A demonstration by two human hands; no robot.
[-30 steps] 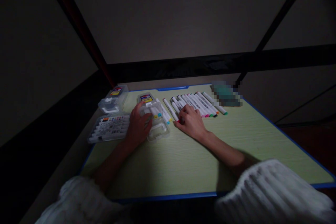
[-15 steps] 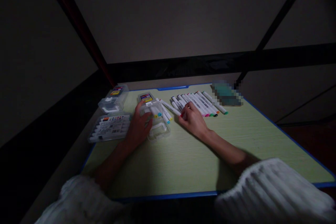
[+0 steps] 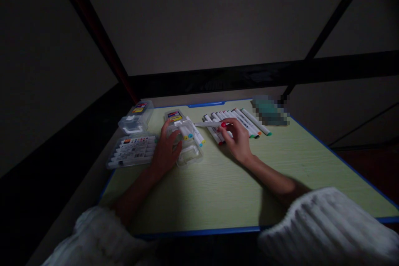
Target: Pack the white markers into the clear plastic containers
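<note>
My right hand [image 3: 239, 140] pinches a white marker [image 3: 208, 124] by its red end, raised above the table with its other end pointing left. Under and behind that hand, a row of white markers [image 3: 245, 121] with coloured ends lies on the table. My left hand [image 3: 164, 150] is curled round the left side of an open clear plastic case [image 3: 190, 158], thumb toward its front. Inside the case are markers [image 3: 186, 132] with yellow and blue ends. Just right of it lie a few loose markers [image 3: 198, 134], also blue- and yellow-ended.
At the left stands a closed clear case [image 3: 135, 121]. In front of it lies a flat clear pack of markers [image 3: 131, 151]. A blurred green flat object [image 3: 268, 110] rests at the back right. The pale table [image 3: 202, 199] has a blue edge.
My right hand has lifted the red-ended marker off the table and swung it nearly level, pointing toward the case. My left hand has stayed at the case.
</note>
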